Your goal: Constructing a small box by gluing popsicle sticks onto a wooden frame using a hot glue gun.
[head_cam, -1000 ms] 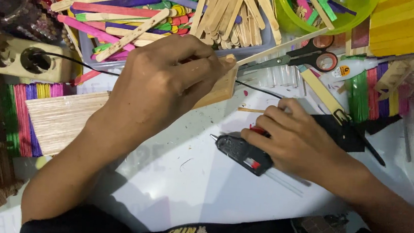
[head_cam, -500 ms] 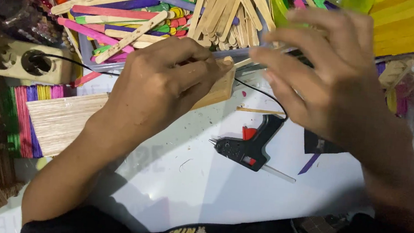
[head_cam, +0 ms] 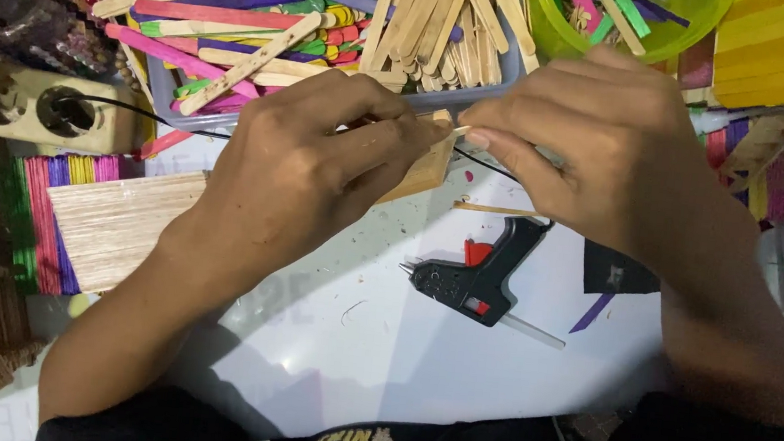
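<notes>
Pinching a small wooden piece above a crowded tabletop

Gripping is done by both hands near the far middle of the white tabletop (head_cam: 344, 339). The left hand (head_cam: 307, 161) is curled almost shut, and a small flat wooden piece (head_cam: 427, 165) is clamped between its thumb and fingers. The right hand (head_cam: 597, 144) is brought up from the other side, its fingertips (head_cam: 477, 133) pinched nearly together at the upper corner of that piece; what lies between them is too small to be made out.

Just below the hands, a black glue gun (head_cam: 477, 275) with a red trigger is laid on its side on the bare white surface, and a thin black cord (head_cam: 496, 168) is seen running past the wooden piece. A grey tray (head_cam: 509, 75) heaped with plain and coloured craft sticks is set along the far edge, partly hidden by both hands. A green bowl (head_cam: 703, 16) is placed at the far right corner. At the left edge, a beige socket strip (head_cam: 5, 106) and a mat of thin pale sticks (head_cam: 118, 220) are found.
</notes>
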